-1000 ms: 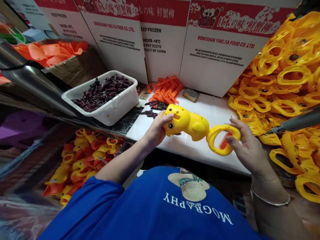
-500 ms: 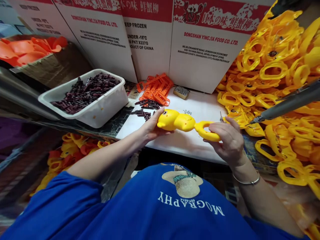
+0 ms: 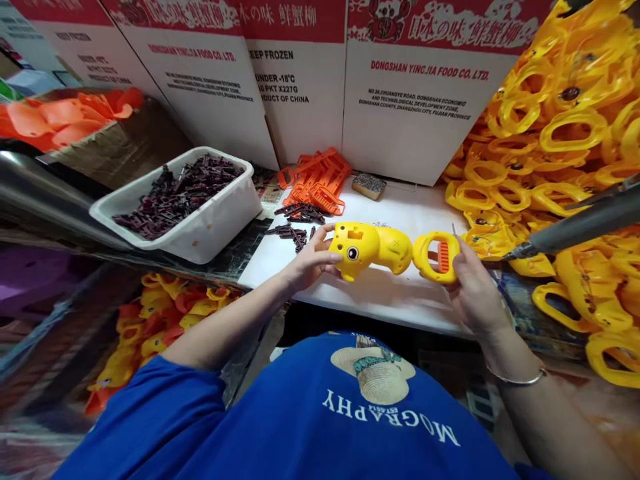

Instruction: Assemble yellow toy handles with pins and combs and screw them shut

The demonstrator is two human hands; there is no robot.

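Level above the white work surface [image 3: 270,267] is a yellow animal-shaped plastic toy [image 3: 390,250], held between both hands. Its head end, with a painted eye and a rectangular opening, is gripped by my left hand [image 3: 314,259]. My right hand [image 3: 477,290] is closed around the ring-shaped handle at the other end. A ribbed orange piece [image 3: 443,257] shows inside that ring. Behind my left hand lie small dark brown plastic parts [image 3: 300,212] and a pile of flat orange frames [image 3: 317,180].
A white tub [image 3: 220,220] of dark parts stands left, with a carton [image 3: 145,133] of orange pieces behind. Yellow shells [image 3: 570,133] heap up at right, where a grey powered screwdriver [image 3: 575,230] juts in. A sponge-like block [image 3: 369,187] lies near the cartons.
The toy has rolled in my hands, so its eye, the rectangular opening and the orange piece in the ring now show. Both hands have shifted slightly right in the view.
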